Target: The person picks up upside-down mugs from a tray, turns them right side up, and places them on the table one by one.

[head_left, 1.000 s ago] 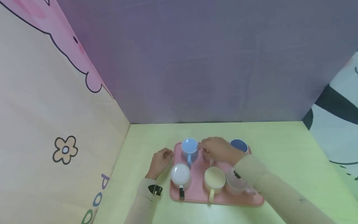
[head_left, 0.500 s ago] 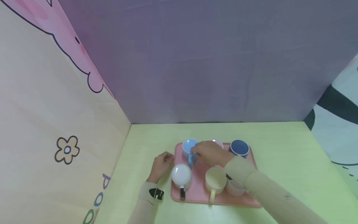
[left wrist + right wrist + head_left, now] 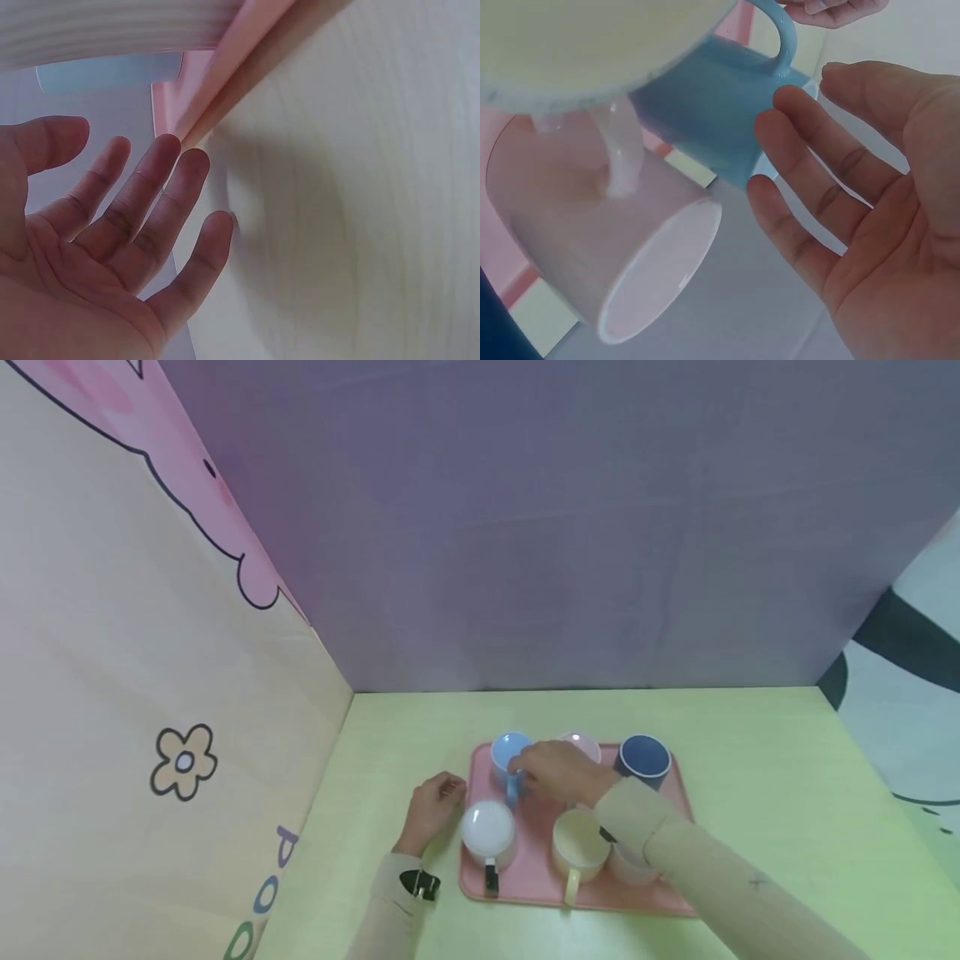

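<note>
My right hand reaches over the tray to the light blue mug at the back left. In the right wrist view its fingers are loosely extended, fingertips right at the mug's rim, and nothing sits in the palm. Behind that hand stands a pink mug, partly covered by it. My left hand is beside the left edge of the pink tray. Its fingers are spread and slightly bent in the left wrist view, holding nothing. Closest to it is a white mug with a black mark on its handle.
A navy mug stands at the tray's back right. Along the front are a pale yellow mug and a pale pink mug, half hidden by the right sleeve. A grey wall rises behind the table.
My right hand has moved left from near the back pink mug to the light blue mug, uncovering the pink mug's rim. The left hand has barely shifted, and the mugs look unmoved.
</note>
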A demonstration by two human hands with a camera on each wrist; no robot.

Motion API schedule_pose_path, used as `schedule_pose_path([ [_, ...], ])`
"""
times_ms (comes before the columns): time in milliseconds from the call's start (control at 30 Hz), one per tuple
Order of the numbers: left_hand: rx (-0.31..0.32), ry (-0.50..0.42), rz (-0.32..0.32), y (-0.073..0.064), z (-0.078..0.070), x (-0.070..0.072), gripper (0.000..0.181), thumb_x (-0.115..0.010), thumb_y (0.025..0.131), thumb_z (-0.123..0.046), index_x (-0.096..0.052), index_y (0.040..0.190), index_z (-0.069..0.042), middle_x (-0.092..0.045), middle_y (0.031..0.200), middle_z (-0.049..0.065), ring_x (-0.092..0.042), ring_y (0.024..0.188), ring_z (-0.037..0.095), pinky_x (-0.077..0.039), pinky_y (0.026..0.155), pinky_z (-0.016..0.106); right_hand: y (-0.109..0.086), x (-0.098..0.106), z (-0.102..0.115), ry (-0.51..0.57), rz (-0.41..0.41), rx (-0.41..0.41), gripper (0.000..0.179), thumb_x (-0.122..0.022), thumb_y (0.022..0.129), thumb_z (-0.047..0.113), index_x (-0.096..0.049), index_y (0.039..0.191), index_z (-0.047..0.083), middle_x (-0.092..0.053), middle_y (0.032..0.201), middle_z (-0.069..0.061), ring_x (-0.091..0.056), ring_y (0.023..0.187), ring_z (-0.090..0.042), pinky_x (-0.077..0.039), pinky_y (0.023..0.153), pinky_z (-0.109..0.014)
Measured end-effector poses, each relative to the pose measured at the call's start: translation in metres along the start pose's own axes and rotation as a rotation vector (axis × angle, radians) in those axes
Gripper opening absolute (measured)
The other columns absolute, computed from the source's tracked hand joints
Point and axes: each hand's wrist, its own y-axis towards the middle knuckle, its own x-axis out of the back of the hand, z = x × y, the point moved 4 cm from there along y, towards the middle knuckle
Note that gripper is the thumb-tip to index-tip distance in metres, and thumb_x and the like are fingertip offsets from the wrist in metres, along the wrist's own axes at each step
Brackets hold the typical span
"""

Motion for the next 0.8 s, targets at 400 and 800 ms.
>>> schedule_pose_path([
  [400,0.002,-0.009,-0.017,-0.005,0.003,-0.002,0.016,-0.065,0.099,-0.02,-0.072,0.105,-0.007,-0.076,0.097,0.011,-0.07,0.088,0.022,-0.059,0.082,0.042,0.01,-0.016,0.002,-0.07,0.021,0.012,0.02,-0.071,0.094,0.013,-0.078,0.108,0.025,-0.078,0.103,0.006,-0.07,0.092,-0.016,-0.058,0.086,-0.036],
  [800,0.0,-0.021,-0.021,-0.006,0.004,-0.004,0.015,-0.066,0.099,-0.019,-0.073,0.105,-0.007,-0.076,0.098,0.011,-0.07,0.088,0.021,-0.059,0.083,0.041,0.012,-0.028,0.0,-0.054,0.079,-0.072,0.014,-0.065,0.099,0.024,-0.076,0.107,0.024,-0.071,0.084,0.007,-0.057,0.074,-0.011,-0.055,0.076,-0.033],
])
